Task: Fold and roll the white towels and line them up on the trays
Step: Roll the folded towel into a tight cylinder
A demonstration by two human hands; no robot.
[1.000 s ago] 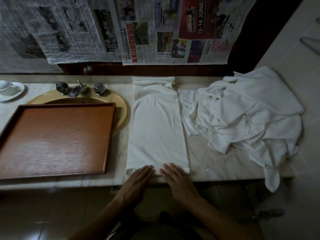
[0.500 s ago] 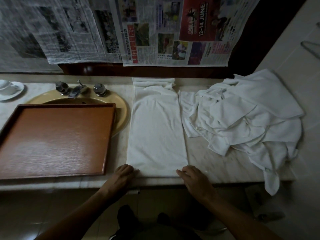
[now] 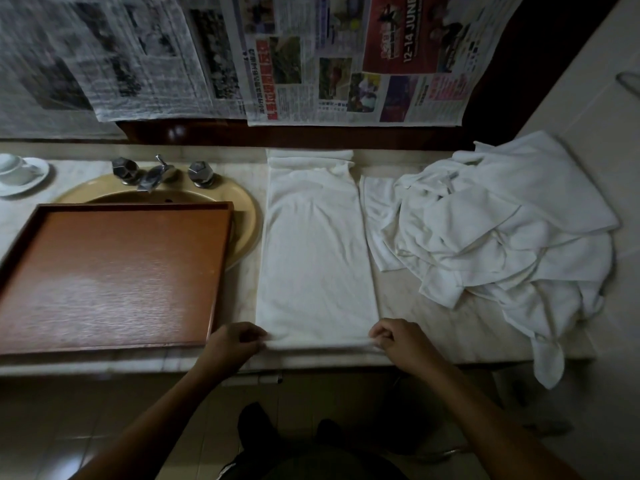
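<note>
Countertop [image 3: 433, 327] of pale marble carries everything here, and the two pinches at its near edge are the reference for the rest. Left of the left-hand pinch lies the brown tray [image 3: 114, 275], bare of any rolls and resting partly over the yellow sink [image 3: 242, 216]; right of the right-hand pinch and further back sits the heap of loose white towels [image 3: 502, 237], one end of it hanging off the counter's front. Straight out from between the two pinches runs the folded towel [image 3: 315, 251], a long narrow strip lying flat, its far end bunched up against the back ledge. The left hand [image 3: 235, 344] has its fingers curled and closed on the near left corner of that strip, and the right hand [image 3: 398, 341] is closed the same way on the near right corner, so both pinches clamp the same near hem, which looks slightly lifted and turned over. My reading is that folding of this towel is finished and rolling is just starting, with no towel yet lined up on the tray. The next move seems to call for tucking the hem tightly under itself and rolling away from the body, both hands advancing evenly so the roll stays straight and its ends stay flush.
</note>
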